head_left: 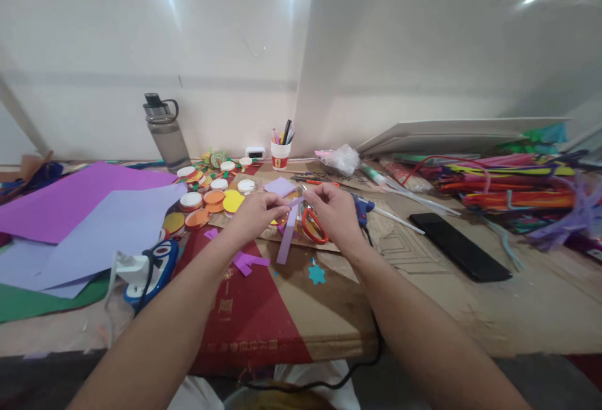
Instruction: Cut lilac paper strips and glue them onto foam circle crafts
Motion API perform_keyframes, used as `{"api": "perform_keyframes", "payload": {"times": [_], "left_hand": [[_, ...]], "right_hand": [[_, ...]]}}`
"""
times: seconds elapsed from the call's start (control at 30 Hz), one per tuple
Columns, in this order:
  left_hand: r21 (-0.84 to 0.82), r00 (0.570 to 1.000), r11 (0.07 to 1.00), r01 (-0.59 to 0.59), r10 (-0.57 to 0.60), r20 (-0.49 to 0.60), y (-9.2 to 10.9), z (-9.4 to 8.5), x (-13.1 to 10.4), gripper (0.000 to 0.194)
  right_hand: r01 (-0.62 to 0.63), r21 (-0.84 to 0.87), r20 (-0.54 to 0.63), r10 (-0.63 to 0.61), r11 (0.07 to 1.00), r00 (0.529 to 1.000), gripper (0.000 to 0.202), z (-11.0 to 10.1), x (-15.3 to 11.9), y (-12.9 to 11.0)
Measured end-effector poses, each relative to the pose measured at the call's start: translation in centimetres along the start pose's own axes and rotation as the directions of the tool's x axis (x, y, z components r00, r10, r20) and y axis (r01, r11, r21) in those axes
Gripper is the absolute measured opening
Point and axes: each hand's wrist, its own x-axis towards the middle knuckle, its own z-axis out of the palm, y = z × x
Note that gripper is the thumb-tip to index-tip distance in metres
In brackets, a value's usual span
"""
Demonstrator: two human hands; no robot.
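Between my two hands a small lilac paper strip [296, 202] is stretched, pinched at either end. My left hand [258, 214] closes thumb and fingertips on its left end. The other end is in the pinched fingers of my right hand [333, 212]. Below them a longer lilac paper strip [285, 246] lies slanting over the cardboard. Orange-handled scissors [314, 227] rest just under my right hand, partly hidden by it. A blue glue gun [364, 210] shows behind that hand. Purple paper strips [245, 262] and a blue paper flower [316, 273] are on the cardboard nearer me.
Purple and lilac sheets [117, 225] and a blue power strip [160, 272] are on the left. A bottle [167, 134], round paper-topped pieces [214, 200] and a cup of pens [281, 153] stand behind. To the right are a black phone [458, 246] and bundled pipe cleaners [512, 184].
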Motion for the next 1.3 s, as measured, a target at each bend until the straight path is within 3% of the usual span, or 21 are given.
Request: {"api": "perform_keyframes", "payload": {"times": [0.17,0.27,0.43,0.73,1.03,1.2,1.3], "left_hand": [[-0.26,0.994,0.963,0.067,-0.042,0.101,-0.4,0.0,0.0,0.029],[-0.282,0.993,0.956,0.083,-0.057,0.101,-0.4,0.0,0.0,0.031],[-0.275,0.993,0.959,0.063,-0.033,0.112,-0.4,0.3,0.0,0.028],[-0.249,0.992,0.968,0.033,-0.001,0.128,-0.6,0.3,0.1,0.025],[-0.343,0.984,0.936,0.076,-0.015,0.177,-1.0,0.5,0.2,0.03],[-0.392,0.969,0.906,0.162,-0.072,0.235,-0.9,0.6,0.2,0.027],[-0.394,0.971,0.904,0.165,-0.078,0.228,-1.0,0.6,0.2,0.027]], "right_hand": [[-0.125,0.219,0.189,0.084,0.968,0.978,0.028,0.3,0.2,-0.6],[-0.113,0.197,0.249,0.062,0.974,0.966,0.025,0.6,0.0,-1.1],[-0.056,0.081,0.187,0.04,0.995,0.982,0.022,0.8,-0.3,-1.5],[-0.069,0.155,0.123,0.05,0.985,0.991,0.026,0.3,-0.1,-1.0],[-0.069,0.131,0.053,0.063,0.989,0.997,0.033,0.2,0.0,-0.5],[-0.083,0.117,0.015,0.082,0.99,0.997,0.033,0.2,0.1,-0.2],[-0.102,0.139,0.045,0.097,0.985,0.994,0.032,0.3,0.2,-0.2]]}}
